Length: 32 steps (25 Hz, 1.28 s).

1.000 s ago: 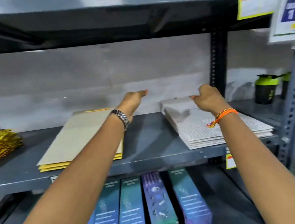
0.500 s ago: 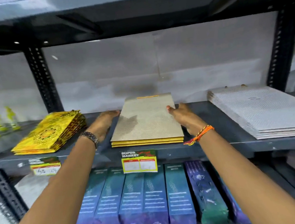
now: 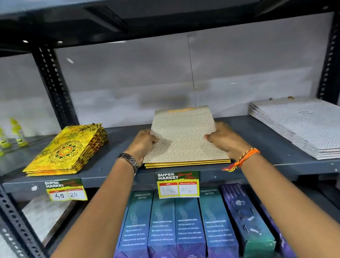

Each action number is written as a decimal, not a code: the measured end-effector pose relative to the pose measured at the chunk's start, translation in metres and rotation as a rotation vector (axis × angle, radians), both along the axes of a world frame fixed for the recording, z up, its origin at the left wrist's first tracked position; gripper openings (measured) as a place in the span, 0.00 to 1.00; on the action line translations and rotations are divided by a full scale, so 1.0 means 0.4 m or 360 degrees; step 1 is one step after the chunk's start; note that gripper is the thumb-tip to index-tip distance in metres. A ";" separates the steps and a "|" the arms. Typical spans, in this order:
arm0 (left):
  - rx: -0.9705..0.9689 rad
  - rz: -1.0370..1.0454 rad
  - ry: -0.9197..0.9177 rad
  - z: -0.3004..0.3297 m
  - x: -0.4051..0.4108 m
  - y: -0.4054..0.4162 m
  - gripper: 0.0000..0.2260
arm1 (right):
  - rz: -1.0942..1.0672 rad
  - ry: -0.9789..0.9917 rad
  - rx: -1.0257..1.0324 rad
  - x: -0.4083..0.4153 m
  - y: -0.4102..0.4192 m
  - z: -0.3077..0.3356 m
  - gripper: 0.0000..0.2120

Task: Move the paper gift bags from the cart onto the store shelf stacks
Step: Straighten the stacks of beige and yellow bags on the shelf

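Grey steel shelf with a pale back wall carries the beige patterned gift bag stack at its middle, lying flat, its front edge close to the shelf lip. Bare shelf lies open on both sides, between it and the yellow mandala bag stack to the left and the white dotted bag stack to the right, and there is tall free space up to the shelf above. Left hand and right hand clasp the stack's two long sides, thumbs curled over the top bag. Half a second ago the hands lay open beside the stack; now they press against it. The stack's long axis runs front to back, its yellow handle end toward the wall. Blue boxes stand on the shelf below, under a price tag.
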<state>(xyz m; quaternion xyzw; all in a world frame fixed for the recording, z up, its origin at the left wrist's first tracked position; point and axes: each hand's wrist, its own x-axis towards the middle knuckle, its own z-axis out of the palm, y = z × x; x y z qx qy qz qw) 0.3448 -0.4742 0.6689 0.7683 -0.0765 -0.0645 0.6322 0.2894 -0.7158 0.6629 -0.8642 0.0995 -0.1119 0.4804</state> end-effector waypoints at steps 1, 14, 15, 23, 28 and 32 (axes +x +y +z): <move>-0.0022 -0.0012 0.0027 0.008 -0.004 0.004 0.17 | -0.0001 0.0027 0.0008 -0.004 0.000 0.007 0.22; 0.0538 0.0820 -0.0197 0.144 0.013 0.675 0.27 | 0.0558 -0.0255 0.0112 0.047 0.642 0.130 0.19; 0.0638 0.0769 -0.0177 0.144 0.008 0.685 0.25 | 0.0588 -0.0213 0.0089 0.071 0.698 0.117 0.17; 0.1238 0.0314 -0.0376 0.096 0.057 0.678 0.24 | 0.0604 -0.0179 -0.0813 0.214 0.887 0.031 0.31; 0.1064 -0.0083 -0.0390 0.055 0.057 0.727 0.25 | 0.0576 -0.0146 -0.0851 0.229 0.895 0.039 0.23; 0.0720 -0.0101 -0.0229 0.080 0.031 0.757 0.51 | 0.0434 -0.0211 -0.0593 0.262 0.862 0.092 0.26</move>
